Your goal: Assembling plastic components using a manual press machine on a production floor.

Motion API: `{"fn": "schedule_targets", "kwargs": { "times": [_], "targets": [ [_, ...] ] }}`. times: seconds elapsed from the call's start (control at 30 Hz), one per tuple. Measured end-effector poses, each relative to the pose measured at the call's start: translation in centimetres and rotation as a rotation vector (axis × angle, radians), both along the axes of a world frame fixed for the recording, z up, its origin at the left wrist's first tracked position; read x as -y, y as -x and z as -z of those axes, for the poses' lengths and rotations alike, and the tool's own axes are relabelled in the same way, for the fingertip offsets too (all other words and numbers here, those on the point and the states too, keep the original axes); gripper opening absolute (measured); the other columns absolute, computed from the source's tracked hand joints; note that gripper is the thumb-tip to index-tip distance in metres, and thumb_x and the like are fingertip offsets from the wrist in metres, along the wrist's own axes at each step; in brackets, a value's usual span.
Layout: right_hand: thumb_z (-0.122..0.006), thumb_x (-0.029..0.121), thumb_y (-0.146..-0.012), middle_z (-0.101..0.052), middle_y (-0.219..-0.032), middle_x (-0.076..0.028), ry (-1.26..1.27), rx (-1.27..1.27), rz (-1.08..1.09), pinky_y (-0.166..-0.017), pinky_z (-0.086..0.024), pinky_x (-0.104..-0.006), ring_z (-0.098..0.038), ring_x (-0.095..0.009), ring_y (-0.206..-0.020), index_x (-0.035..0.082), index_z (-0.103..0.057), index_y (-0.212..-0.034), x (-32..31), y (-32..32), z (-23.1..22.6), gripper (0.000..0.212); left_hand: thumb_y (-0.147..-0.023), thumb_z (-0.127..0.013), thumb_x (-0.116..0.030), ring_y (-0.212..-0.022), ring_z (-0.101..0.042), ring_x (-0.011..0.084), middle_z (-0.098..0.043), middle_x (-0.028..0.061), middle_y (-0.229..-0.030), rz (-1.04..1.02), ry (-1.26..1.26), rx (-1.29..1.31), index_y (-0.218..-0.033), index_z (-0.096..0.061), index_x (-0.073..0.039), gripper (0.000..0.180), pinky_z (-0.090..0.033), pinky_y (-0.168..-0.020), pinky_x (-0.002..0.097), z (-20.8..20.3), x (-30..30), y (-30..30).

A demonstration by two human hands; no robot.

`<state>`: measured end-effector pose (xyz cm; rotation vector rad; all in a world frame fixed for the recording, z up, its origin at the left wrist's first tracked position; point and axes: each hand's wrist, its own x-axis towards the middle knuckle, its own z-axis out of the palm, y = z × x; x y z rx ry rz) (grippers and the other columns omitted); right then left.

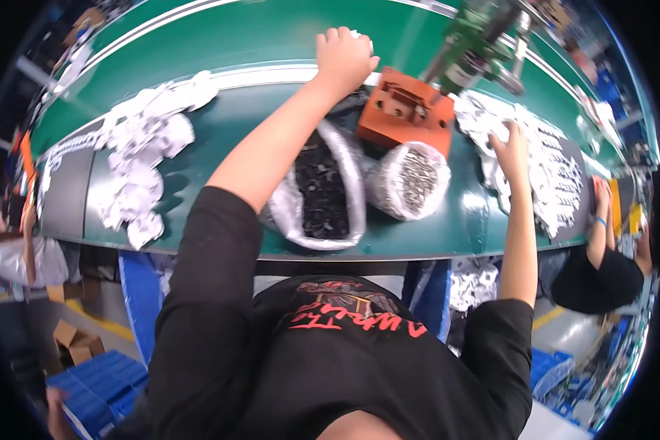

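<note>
Left hand (345,57) closed, right hand (513,143) spread

Near the orange block (400,126), the left curls around what seems a small white piece (356,34), mostly hidden. Right fingers part at the pile of white parts (546,165) on the table (462,220). These look light, stiff, perhaps slippery; pinching their edges should suit. Between sit a bag of black bits (355,198) and a bag of metal pins (386,187).

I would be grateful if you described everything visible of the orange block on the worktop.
The orange block is chunky and roughly four-sided, hard-looking; whether metal or plastic, I cannot tell. Its top has a recess with raised parts and dark holes. It sits slightly askew on the green worktop, by the green machine; contact between them is unclear. A clear bag of small silver pieces stands in front, hiding part of its near edge.
</note>
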<state>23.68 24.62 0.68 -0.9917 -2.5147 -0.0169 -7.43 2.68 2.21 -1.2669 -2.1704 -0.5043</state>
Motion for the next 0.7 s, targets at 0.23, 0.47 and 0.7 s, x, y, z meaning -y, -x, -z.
{"fn": "schedule_targets", "kwargs": {
  "times": [0.23, 0.47, 0.7],
  "targets": [
    [-0.067, 0.037, -0.074, -0.056, -0.113, -0.009, -0.107, 0.305, 0.110, -0.098, -0.028, -0.0455, -0.049, -0.029, -0.111, 0.011, -0.055, -0.107, 2.6, -0.4, 2.3, 0.044, -0.079, -0.060, -0.047, -0.107, -0.050, 0.0369, -0.054, 0.0214, -0.110, -0.151, 0.120, 0.275, -0.125, -0.049, -0.013, 0.058, -0.040, -0.088, 0.0507, 0.4, 7.7, 3.8],
    [-0.072, 0.033, -0.071, -0.057, -0.111, -0.012, -0.033, 0.122, 0.015, -0.092, -0.035, -0.0427, -0.054, -0.030, -0.104, 0.008, -0.054, -0.112, -0.4, -2.5, 3.4, 0.051, -0.081, -0.060, -0.039, -0.095, -0.059, 0.0391, -0.060, 0.0257, -0.100, -0.523, 0.443, 0.450, -0.119, -0.046, -0.002, 0.055, -0.048, -0.079, 0.0457, 0.7, 24.0, 6.5],
    [-0.074, 0.020, -0.073, -0.051, -0.116, -0.013, 0.283, -0.414, -0.130, -0.078, -0.044, -0.0301, -0.053, -0.017, -0.090, 0.004, -0.039, -0.127, 0.7, -3.0, 1.9, 0.066, -0.088, -0.051, -0.033, -0.091, -0.060, 0.0415, -0.062, 0.0266, -0.097, -0.694, 0.242, 0.552, -0.118, -0.043, 0.003, 0.048, -0.047, -0.078, 0.0484, 4.7, 30.6, 9.4]
  ]
}}
